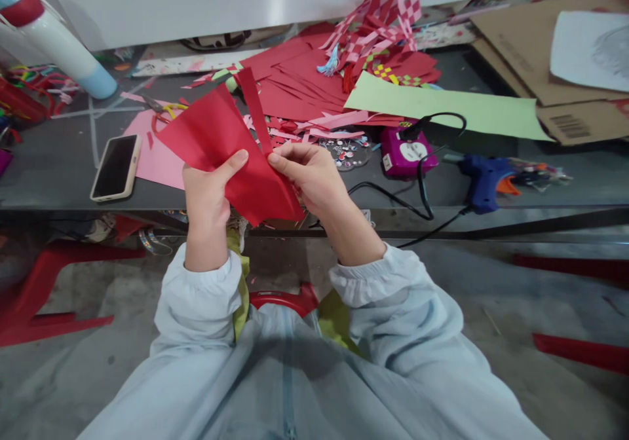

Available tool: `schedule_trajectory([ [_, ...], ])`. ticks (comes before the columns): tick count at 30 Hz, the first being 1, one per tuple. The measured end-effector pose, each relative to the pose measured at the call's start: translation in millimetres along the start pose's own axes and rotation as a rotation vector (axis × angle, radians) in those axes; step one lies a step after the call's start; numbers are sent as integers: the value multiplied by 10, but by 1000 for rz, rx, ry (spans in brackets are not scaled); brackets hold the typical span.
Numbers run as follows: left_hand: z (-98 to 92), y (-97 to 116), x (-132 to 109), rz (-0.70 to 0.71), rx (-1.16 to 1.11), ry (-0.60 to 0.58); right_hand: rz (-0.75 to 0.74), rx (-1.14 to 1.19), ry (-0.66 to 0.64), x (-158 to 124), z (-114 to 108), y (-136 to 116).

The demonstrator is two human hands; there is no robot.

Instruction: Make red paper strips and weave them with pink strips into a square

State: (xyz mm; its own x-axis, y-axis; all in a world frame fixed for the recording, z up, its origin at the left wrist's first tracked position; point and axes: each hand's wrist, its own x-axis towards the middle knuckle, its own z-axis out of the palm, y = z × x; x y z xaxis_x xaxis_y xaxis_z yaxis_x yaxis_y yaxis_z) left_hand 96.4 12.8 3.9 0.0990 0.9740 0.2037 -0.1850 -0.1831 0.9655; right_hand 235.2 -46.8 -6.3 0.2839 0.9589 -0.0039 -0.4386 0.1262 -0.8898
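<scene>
My left hand [209, 194] grips a red paper sheet [221, 135] from below, thumb pressed on its front. My right hand [309, 175] pinches the same sheet at its right side, where a narrow red strip [255, 103] stands up from it, partly separated. Both hands hold the paper above the front edge of the dark table [59, 165]. Behind it lie a pile of red paper [299, 76] and woven red-and-pink strips [388, 18].
A phone [115, 166] lies on pink paper at the left. A light green sheet [442, 107], a purple socket block [405, 153] with black cable and a blue glue gun [484, 178] sit to the right. Cardboard [521, 40] is at far right, a white-blue cylinder [63, 50] far left.
</scene>
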Motion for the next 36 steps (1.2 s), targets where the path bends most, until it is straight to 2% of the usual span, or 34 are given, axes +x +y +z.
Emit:
schedule_trajectory([
  [12, 19, 10, 2, 11, -5, 34, -90, 32, 35, 11, 19, 85],
  [23, -5, -6, 40, 40, -22, 71, 54, 12, -13, -22, 22, -56],
  [36, -5, -26, 58, 59, -17, 89, -65, 42, 7, 9, 22, 62],
])
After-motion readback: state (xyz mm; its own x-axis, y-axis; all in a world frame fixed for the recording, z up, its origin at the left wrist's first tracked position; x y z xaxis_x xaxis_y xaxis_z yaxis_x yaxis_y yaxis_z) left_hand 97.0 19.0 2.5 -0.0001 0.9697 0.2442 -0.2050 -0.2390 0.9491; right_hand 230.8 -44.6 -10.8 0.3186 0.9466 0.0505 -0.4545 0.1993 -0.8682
